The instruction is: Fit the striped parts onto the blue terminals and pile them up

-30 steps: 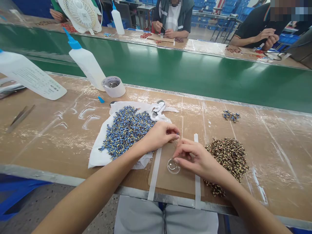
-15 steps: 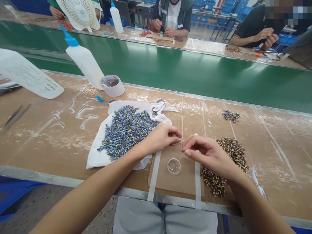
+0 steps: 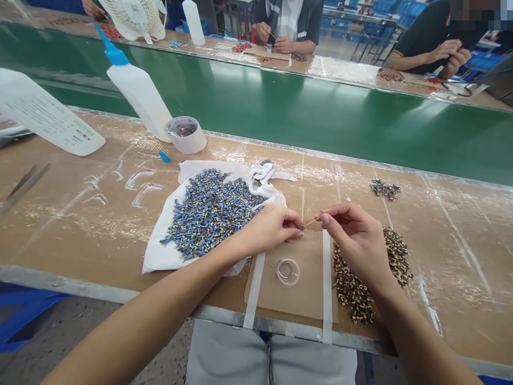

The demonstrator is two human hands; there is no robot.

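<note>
My left hand (image 3: 276, 227) is closed in a pinch on a small blue piece (image 3: 301, 228), mostly hidden by the fingertips. Between thumb and fingers, my right hand (image 3: 356, 235) grips a thin wooden stick (image 3: 312, 222), whose tip meets the blue piece or comes very near it. Below both hands, a small clear cup (image 3: 287, 272) with some clear liquid stands on a taped cardboard sheet (image 3: 296, 299). Left of it, a heap of blue and yellow pieces (image 3: 212, 214) lies on a white cloth (image 3: 156, 256). Black and cream pieces (image 3: 356, 294) are piled beside my right hand.
A few joined-looking pieces (image 3: 385, 189) lie at the right back. A tape roll (image 3: 186, 135), white bottles (image 3: 140, 99), a blue cap (image 3: 164, 156) and tweezers (image 3: 26, 184) are at the left. Beyond the green belt (image 3: 280, 101), other people work.
My right hand has lifted the stick from the cup and brought its tip up to the blue piece in my left hand. The left hand stays nearly in place.
</note>
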